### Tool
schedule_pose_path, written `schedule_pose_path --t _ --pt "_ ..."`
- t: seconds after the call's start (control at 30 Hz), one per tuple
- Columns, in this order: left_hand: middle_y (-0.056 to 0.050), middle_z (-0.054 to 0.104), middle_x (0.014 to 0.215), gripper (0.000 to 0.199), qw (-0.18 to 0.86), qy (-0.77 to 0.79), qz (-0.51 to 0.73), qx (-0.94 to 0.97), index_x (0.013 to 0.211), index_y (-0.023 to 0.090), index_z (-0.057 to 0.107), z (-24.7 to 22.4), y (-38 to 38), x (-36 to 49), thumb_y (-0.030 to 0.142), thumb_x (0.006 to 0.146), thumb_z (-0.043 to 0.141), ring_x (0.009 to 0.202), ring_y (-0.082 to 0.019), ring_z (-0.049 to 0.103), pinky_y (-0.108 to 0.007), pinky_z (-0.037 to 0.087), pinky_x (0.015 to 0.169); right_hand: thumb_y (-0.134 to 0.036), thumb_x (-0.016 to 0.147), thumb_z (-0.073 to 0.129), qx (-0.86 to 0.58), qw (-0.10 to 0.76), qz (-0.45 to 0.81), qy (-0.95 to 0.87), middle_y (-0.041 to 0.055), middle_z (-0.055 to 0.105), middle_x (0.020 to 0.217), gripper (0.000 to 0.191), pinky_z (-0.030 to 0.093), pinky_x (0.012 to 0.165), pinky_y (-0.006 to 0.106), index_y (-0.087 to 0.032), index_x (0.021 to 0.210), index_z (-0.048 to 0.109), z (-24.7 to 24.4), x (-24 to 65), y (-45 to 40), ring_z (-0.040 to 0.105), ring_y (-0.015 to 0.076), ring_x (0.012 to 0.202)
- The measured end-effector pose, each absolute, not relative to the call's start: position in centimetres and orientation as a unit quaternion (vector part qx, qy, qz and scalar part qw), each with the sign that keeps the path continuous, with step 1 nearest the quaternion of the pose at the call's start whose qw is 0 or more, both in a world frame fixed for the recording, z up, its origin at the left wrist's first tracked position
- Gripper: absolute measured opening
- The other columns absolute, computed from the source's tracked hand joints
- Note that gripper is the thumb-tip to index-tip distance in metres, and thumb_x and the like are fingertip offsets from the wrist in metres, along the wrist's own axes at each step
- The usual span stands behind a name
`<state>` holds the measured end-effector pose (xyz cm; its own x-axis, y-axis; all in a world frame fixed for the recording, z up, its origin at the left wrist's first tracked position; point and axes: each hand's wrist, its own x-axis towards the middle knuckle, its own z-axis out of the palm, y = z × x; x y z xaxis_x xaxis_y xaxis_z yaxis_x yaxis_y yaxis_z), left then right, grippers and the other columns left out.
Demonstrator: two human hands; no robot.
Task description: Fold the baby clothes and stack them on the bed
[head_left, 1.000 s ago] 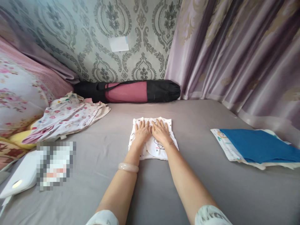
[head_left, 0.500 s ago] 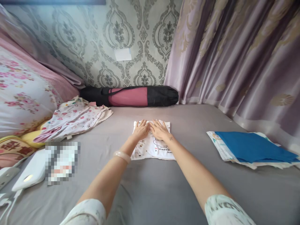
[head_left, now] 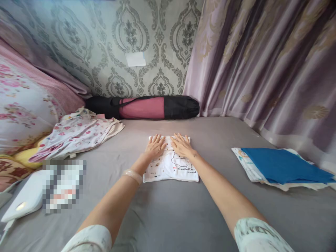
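A white printed garment (head_left: 168, 169), folded into a rough square, lies flat on the grey bed sheet (head_left: 173, 213). It carries a line drawing, lettering and small dark spots. My left hand (head_left: 155, 145) rests palm down on its far left part, fingers spread. Flat on the far right part lies my right hand (head_left: 181, 145), its fingers also stretched out. A small gap separates the two hands. Both palms hide some of the cloth beneath them, and neither hand grasps anything.
To the right sits a stack of folded cloths with a blue cloth (head_left: 283, 164) on top. Printed children's clothes (head_left: 76, 134) lie at left, near a floral pillow (head_left: 21, 101) and a white power bank (head_left: 28, 194). A black and pink rolled bag (head_left: 141, 107) lies along the wall.
My hands have slid apart, the left one outward to the left and the right one slightly right. More of the garment's middle and its print shows between them.
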<state>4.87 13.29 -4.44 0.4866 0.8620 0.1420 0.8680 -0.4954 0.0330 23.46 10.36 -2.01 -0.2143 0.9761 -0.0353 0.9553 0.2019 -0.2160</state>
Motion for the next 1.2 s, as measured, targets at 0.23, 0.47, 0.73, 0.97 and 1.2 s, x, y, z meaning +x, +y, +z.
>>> schedule_pose_path --t 0.23,0.47,0.73,0.97,1.2 --pt "-0.014 0.029 0.156 0.061 -0.005 -0.504 -0.054 -0.862 0.150 0.016 0.031 -5.2 13.7 4.7 0.048 0.100 0.020 0.144 -0.030 0.025 -0.053 0.018 0.116 -0.042 0.100 0.021 -0.638 0.058 0.094 -0.762 0.0044 0.021 0.160 0.054 0.005 0.117 0.050 -0.027 0.151 0.030 -3.5 23.7 10.5 0.012 0.0229 0.147" --pt "-0.013 0.027 0.157 0.063 -0.028 -0.522 -0.091 -0.848 0.151 0.012 0.027 -4.4 13.7 2.5 0.048 0.100 0.018 0.147 -0.026 0.017 -0.049 0.012 0.118 -0.045 0.100 0.012 -0.642 0.075 0.103 -0.756 0.0090 0.016 0.161 0.060 0.002 0.118 0.048 -0.018 0.153 0.024 -2.2 25.7 10.3 0.006 0.0227 0.148" --pt "-0.015 0.026 0.157 0.066 -0.078 -0.520 -0.088 -0.846 0.147 0.012 0.033 -6.3 14.0 0.7 0.054 0.097 0.022 0.147 -0.029 0.016 -0.048 0.017 0.117 -0.041 0.100 0.023 -0.643 0.091 0.077 -0.756 0.0103 0.023 0.159 0.057 0.010 0.119 0.045 -0.016 0.150 0.032 -4.9 26.9 10.0 0.014 0.0256 0.147" --pt "-0.020 0.044 0.144 0.054 -0.026 -0.583 -0.239 -0.776 0.134 0.010 0.047 -5.0 12.7 1.0 0.047 0.096 0.034 0.135 -0.030 0.040 -0.042 0.030 0.111 -0.034 0.095 0.041 -0.681 0.451 0.253 -0.518 0.0122 0.050 0.141 0.039 0.031 0.112 0.036 -0.017 0.127 0.056 -4.2 27.8 9.8 0.042 0.0203 0.133" --pt "-0.012 0.068 0.099 0.039 -0.220 -0.704 -0.290 -0.610 0.118 0.013 0.051 -3.1 9.8 -1.5 0.038 0.087 0.052 0.100 -0.025 0.063 -0.035 0.048 0.086 -0.012 0.092 0.036 -0.693 0.520 0.388 -0.312 0.0085 0.067 0.094 0.022 0.055 0.072 0.023 -0.015 0.101 0.056 -2.8 28.1 5.5 0.068 0.0105 0.080"
